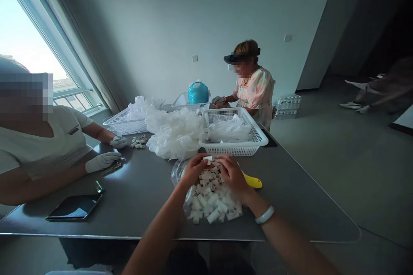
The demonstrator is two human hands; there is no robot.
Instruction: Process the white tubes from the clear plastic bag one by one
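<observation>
My left hand (195,168) is closed, with a short white plastic tube (208,160) pinched between thumb and fingers. Close beside it, my right hand (232,176) has its fingers bent in toward the tube's right end; what its fingertips grip is hidden. Beneath both hands lies a pile of short white tubes (213,204), partly on a clear plastic bag (177,174). A yellow object (253,181), perhaps a tool handle, sticks out past my right hand. My right wrist wears a pale bangle (265,215).
Beyond my hands stand a white basket (235,151) with clear bags and a heap of plastic bags (176,131). A gloved co-worker (103,162) sits left, near a tablet (75,207) and small tubes (138,142). Another person (254,88) sits at the far side. The dark table (290,193) ends at right.
</observation>
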